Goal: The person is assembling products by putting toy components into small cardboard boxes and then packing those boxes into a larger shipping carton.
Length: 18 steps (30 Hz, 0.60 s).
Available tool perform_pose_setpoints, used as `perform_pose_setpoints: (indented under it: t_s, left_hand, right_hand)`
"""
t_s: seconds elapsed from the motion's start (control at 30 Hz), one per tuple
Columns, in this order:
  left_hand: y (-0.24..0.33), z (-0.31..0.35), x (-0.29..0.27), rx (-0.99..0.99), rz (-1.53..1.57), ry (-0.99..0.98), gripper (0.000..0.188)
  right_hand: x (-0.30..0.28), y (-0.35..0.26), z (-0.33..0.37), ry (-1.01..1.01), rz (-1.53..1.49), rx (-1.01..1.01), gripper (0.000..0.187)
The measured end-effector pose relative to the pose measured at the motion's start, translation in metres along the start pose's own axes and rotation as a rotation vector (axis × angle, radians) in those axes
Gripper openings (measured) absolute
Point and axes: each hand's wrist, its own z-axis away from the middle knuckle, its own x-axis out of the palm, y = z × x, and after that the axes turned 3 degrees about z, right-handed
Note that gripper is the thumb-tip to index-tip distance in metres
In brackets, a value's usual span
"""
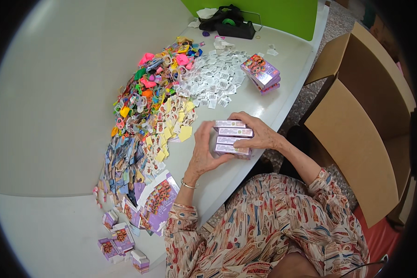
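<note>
A row of several small purple cardboard boxes [234,140] sits at the table's right edge, narrow printed sides facing up. My right hand [255,133] is closed round the row from the right, its fingers at the far end and its thumb on a nearer box. On the left side, my left hand [204,150] cups the same row, fingertips at the far box and thumb by the nearest one. A bracelet is on my left wrist. Beyond the hands stands a short stack of similar purple boxes [260,72].
Left of the hands lie heaps of colourful small toys [148,83], white sachets [217,74], yellow-and-white cards [169,120] and blue packets [123,162]. Nearer are flat purple cartons [160,199] and some folded boxes [123,236]. A black tape dispenser [236,30] stands behind; an open cardboard box [356,143] is at right.
</note>
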Motion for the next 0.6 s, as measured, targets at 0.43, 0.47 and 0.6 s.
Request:
perform_pose_setpoints:
  t_s: [0.43,0.47,0.6]
  left_hand:
    - [-0.009,0.002,0.032,-0.079,0.282,-0.043,0.125]
    - [-0.009,0.001,0.035,-0.056,0.291,-0.052,0.125]
    - [0.003,-0.013,0.012,-0.002,0.085,-0.113,0.122]
  right_hand:
    - [0.042,0.010,0.020,0.292,-0.198,-0.062,0.069]
    - [0.041,0.017,0.020,0.312,-0.180,-0.062,0.069]
    - [0.035,0.017,0.023,0.274,-0.246,-0.022,0.058]
